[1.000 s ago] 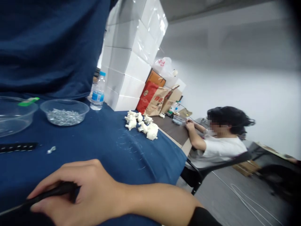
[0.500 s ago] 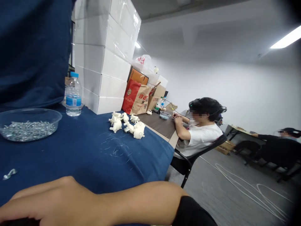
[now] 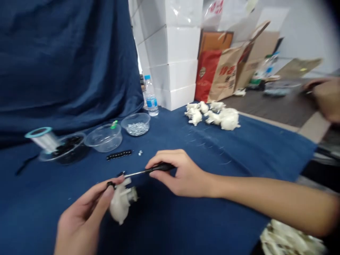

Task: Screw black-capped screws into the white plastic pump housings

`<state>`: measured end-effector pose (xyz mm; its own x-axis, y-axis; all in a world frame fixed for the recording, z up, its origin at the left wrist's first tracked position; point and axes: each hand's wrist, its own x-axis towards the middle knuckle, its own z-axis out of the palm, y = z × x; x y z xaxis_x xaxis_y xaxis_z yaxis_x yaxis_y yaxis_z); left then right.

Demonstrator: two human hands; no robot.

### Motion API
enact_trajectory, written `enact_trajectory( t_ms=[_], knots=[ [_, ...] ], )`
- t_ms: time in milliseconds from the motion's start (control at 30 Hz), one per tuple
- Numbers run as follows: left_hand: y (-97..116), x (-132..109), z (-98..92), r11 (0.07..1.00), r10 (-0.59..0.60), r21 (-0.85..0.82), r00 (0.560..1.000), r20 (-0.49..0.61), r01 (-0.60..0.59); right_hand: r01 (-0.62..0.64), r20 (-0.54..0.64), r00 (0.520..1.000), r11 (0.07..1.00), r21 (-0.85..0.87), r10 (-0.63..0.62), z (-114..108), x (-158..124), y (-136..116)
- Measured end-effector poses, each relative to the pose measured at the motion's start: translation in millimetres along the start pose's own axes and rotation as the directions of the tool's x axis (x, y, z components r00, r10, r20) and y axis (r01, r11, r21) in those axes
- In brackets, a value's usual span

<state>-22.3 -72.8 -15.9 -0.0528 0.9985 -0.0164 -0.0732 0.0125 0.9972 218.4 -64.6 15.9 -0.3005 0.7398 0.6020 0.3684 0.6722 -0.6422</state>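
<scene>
My left hand (image 3: pixel 87 209) pinches a cream plastic figure (image 3: pixel 120 205) with stubby parts and a small black piece (image 3: pixel 111 185) at its top. In my right hand (image 3: pixel 183 173) is a screwdriver (image 3: pixel 159 168), gripped by its black handle. Its metal shaft points left, with the tip at the black piece by my left fingertips; whether it sits in a screw I cannot tell. Just beyond, a black strip (image 3: pixel 119 155) and a few small screws (image 3: pixel 140 153) lie on the blue cloth (image 3: pixel 170 141).
Behind stand a bowl of screws (image 3: pixel 136 129), a clear bowl (image 3: pixel 105 141), a bowl of black parts (image 3: pixel 67 145), a wire spool (image 3: pixel 44 138) and a water bottle (image 3: pixel 151 97). Cream figures (image 3: pixel 225 118) lie farther right, before white boxes (image 3: pixel 183 71). Another person's hand (image 3: pixel 328 95) shows at right.
The view has swung left and down. Both my hands now show, with the figure and screwdriver; before, only one forearm and part of a hand were visible.
</scene>
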Motion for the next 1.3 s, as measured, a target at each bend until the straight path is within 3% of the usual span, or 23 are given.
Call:
enact_trajectory(
  t_ms=[67, 200, 567, 1100, 1300],
  knots=[
    [13.4, 0.3, 1.4, 0.994, -0.106, -0.011, 0.994, 0.009, 0.106, -0.016, 0.013, 1.000, 0.999, 0.029, 0.015, -0.6, -0.1, -0.8],
    [22.5, -1.7, 12.3, 0.984, -0.167, -0.047, 0.984, 0.068, 0.170, -0.008, 0.080, 0.997, 1.000, 0.021, 0.007, 1.4, -1.9, -3.7],
    [9.8, -5.4, 17.7, 0.967, -0.178, -0.176, 0.982, 0.058, 0.186, 0.040, 0.096, 0.995, 0.999, 0.016, -0.041, 3.6, -3.7, -3.8],
    [10.1, -7.1, 18.5, 0.971, -0.175, -0.164, 0.984, 0.019, 0.176, 0.047, 0.120, 0.992, 0.999, 0.007, -0.048, 3.1, -4.0, -4.7],
    [6.3, -8.2, 16.1, 0.984, -0.105, -0.147, 0.994, -0.003, 0.104, 0.185, 0.126, 0.977, 0.979, -0.082, -0.174, 4.0, -9.0, -3.8]
  ],
)
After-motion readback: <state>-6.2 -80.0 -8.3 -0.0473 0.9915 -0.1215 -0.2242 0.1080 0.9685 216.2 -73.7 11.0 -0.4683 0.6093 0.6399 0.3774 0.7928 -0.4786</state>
